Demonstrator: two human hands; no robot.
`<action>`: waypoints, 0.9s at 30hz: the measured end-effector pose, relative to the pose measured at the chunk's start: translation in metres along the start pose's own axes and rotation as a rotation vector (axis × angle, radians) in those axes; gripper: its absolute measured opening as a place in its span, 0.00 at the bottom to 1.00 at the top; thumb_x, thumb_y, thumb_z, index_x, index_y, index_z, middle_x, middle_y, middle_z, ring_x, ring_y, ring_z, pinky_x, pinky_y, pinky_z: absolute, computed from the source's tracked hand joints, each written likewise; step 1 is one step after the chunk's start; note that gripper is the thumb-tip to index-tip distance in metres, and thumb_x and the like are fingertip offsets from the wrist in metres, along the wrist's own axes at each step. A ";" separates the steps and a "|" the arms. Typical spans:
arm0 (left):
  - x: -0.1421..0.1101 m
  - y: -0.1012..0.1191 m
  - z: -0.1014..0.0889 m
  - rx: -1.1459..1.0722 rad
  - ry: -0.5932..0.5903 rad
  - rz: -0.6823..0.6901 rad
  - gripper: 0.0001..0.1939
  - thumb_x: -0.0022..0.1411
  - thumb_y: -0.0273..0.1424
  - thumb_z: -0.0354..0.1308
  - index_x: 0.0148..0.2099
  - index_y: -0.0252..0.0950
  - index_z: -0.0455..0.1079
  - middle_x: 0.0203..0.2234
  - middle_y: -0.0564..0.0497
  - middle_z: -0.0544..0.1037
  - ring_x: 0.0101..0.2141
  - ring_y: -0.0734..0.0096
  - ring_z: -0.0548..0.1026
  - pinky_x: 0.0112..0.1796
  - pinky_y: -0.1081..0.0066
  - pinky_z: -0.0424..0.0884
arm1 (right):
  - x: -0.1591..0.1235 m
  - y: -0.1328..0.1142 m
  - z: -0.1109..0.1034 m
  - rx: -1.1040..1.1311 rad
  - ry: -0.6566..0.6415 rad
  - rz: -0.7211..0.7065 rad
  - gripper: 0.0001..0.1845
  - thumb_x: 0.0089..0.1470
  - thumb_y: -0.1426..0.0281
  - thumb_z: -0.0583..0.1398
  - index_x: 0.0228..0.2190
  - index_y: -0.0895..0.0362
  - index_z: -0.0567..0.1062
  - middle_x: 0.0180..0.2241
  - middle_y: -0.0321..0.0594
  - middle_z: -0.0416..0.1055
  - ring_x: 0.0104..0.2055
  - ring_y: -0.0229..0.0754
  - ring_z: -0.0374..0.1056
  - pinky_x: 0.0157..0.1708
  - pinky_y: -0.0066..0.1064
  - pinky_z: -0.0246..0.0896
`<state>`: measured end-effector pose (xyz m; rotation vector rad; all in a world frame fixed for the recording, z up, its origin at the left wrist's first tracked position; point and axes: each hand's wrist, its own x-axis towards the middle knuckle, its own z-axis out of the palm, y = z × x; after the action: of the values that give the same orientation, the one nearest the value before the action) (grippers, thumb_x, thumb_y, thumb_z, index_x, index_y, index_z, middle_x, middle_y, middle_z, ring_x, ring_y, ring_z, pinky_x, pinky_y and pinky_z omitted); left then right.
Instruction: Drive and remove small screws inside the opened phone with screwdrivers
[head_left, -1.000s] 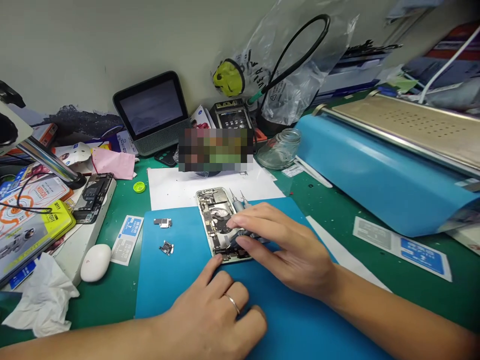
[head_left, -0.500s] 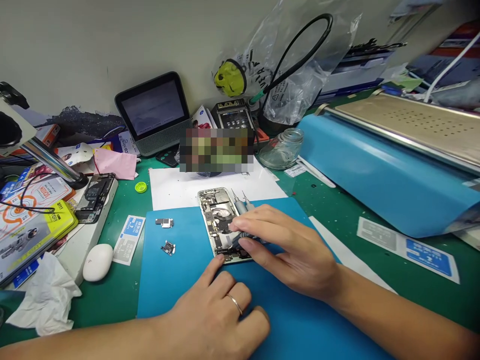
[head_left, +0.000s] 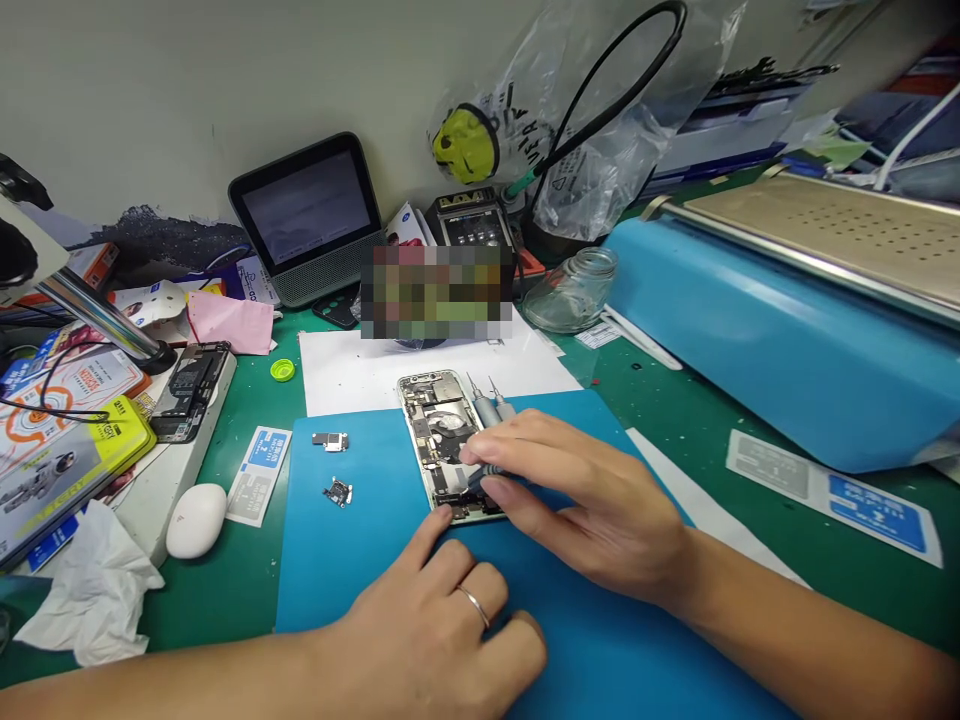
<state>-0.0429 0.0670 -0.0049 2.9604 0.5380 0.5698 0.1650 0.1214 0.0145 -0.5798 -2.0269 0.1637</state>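
An opened phone (head_left: 448, 425), its inner parts bare, lies on the blue mat (head_left: 360, 570). The index fingertip of my left hand (head_left: 450, 630) presses on its lower left corner. The other fingers of that hand are bent loosely over the mat, gripping nothing, and the thumb is hidden. Over the phone's lower right, my right hand (head_left: 577, 500) pinches a dark grey ribbed screwdriver (head_left: 491, 470) between thumb and fingers, mostly covered by them. Two grey screwdrivers (head_left: 486, 405) lie beside the phone, tips pointing away. Two small circuit boards (head_left: 331, 441) rest on the mat to the left.
A white earbud case (head_left: 196, 521), a crumpled tissue (head_left: 90, 585) and boxes (head_left: 67, 480) crowd the left side. Behind stand a screen device (head_left: 307, 215) and a glass jar (head_left: 570, 290). A machine with a blue sheet (head_left: 765, 350) occupies the right.
The camera view has shifted slightly. Both hands keep nearly the same place on the phone, and the right hand still pinches the screwdriver.
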 end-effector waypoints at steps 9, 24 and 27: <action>0.000 0.001 -0.001 -0.016 -0.020 -0.003 0.24 0.66 0.53 0.63 0.45 0.36 0.71 0.33 0.50 0.72 0.35 0.60 0.70 0.60 0.47 0.64 | -0.001 -0.001 0.003 0.017 0.011 0.031 0.30 0.62 0.83 0.58 0.62 0.52 0.68 0.44 0.45 0.83 0.42 0.44 0.80 0.41 0.37 0.78; 0.001 0.001 -0.004 -0.013 -0.061 -0.006 0.25 0.65 0.54 0.64 0.45 0.36 0.72 0.33 0.50 0.72 0.35 0.59 0.69 0.59 0.47 0.66 | -0.002 -0.002 0.005 0.062 0.040 0.067 0.34 0.61 0.84 0.59 0.64 0.52 0.68 0.42 0.44 0.83 0.39 0.42 0.78 0.40 0.37 0.78; 0.000 0.001 -0.005 -0.015 -0.078 -0.004 0.24 0.66 0.53 0.63 0.45 0.36 0.72 0.33 0.49 0.72 0.35 0.59 0.70 0.60 0.47 0.65 | -0.002 -0.001 0.004 0.066 0.031 0.066 0.33 0.61 0.84 0.59 0.64 0.51 0.68 0.42 0.43 0.84 0.39 0.42 0.79 0.39 0.36 0.78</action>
<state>-0.0440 0.0664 -0.0004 2.9520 0.5300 0.4530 0.1620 0.1197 0.0116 -0.6048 -1.9654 0.2586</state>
